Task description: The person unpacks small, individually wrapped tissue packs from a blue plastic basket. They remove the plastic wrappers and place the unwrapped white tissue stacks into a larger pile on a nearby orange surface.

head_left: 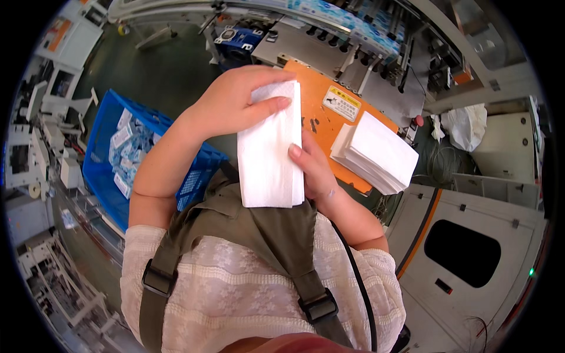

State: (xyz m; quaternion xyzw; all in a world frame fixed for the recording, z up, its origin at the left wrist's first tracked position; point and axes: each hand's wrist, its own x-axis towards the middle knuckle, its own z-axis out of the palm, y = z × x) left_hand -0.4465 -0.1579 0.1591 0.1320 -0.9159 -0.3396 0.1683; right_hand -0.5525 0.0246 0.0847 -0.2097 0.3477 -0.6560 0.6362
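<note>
A stack of folded white paper tissues (268, 159) is held upright in front of my chest. My left hand (244, 103) grips its upper end, thumb across the front face and fingers around the far edge. Lower down, my right hand (315, 167) holds the stack's right side, its thumb on the front; the other fingers are mostly hidden behind. To the right, more stacked folded white tissues (382, 150) lie on an orange board (318, 88), slightly fanned at their left end and reaching past the board's edge.
On the left stands a blue plastic crate (100, 159) with several blue-and-white tissue packs (126, 144). A machine bed (376, 88) with rods and printed film (329, 15) lies beyond the board. A white machine cabinet (465, 253) is at the right, near a white plastic bag (468, 126).
</note>
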